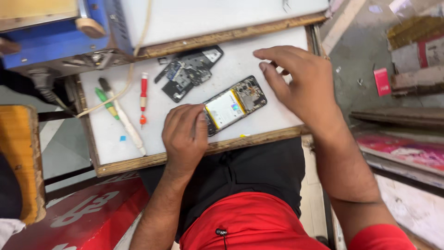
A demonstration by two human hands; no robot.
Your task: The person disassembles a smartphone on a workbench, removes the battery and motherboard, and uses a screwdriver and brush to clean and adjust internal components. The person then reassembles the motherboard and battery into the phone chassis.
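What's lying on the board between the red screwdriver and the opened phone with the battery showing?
In the head view, a black removed phone cover piece lies between the red screwdriver and the opened phone, toward the back; nearer the front, the stretch of white board is bare.

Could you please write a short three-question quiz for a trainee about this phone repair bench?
1. True or false: the opened phone lies with its white battery facing up.
2. Which hand touches the phone? A) left hand B) right hand C) neither
3. Fill in: the red-handled screwdriver lies to the ___ of the phone in the picture.

Key: 1 true. 2 A; the left hand rests on the phone's near end, and the right hand hovers spread beside its far end. 3 left, near the removed black cover parts.
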